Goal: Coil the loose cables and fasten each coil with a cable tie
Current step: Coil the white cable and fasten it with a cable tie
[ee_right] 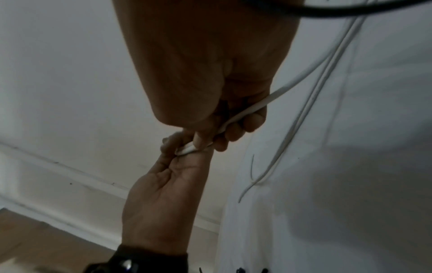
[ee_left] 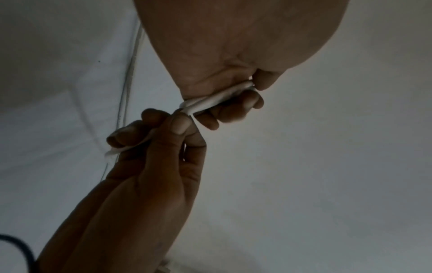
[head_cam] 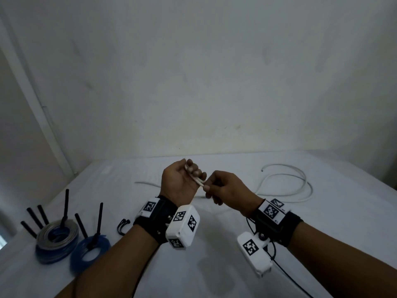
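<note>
Both forearms reach in from the bottom of the head view, each wrist strapped with a black band carrying white marker boxes. Above the white bench (head_cam: 214, 244) the left hand (head_cam: 179, 182) has its fingers curled around the first small loops of a white cable (head_cam: 198, 179), gripping the bundle in its palm. The right hand (head_cam: 225, 189) meets it, thumb and fingers pinching the same cable right where it leaves the loops; the left wrist view shows the strand also passing under that hand's curled lower fingers.

From there the rest of the cable (head_cam: 287, 186) lies loose on the bench in wide curves off to the right, its free end curling up near the far edge.

At the left sit two finished coils, a grey and blue one (head_cam: 57, 239) and a blue one (head_cam: 91, 250), each with a black tie standing up from it. Spare black ties (head_cam: 35, 220) lie beside them.

Judging by its open, springy curves, the cable looks light and moderately stiff, likely to spring out of tight loops if the grip slackens. The sensible hold is where the loops cross, with the other hand feeding slack just beside it.
</note>
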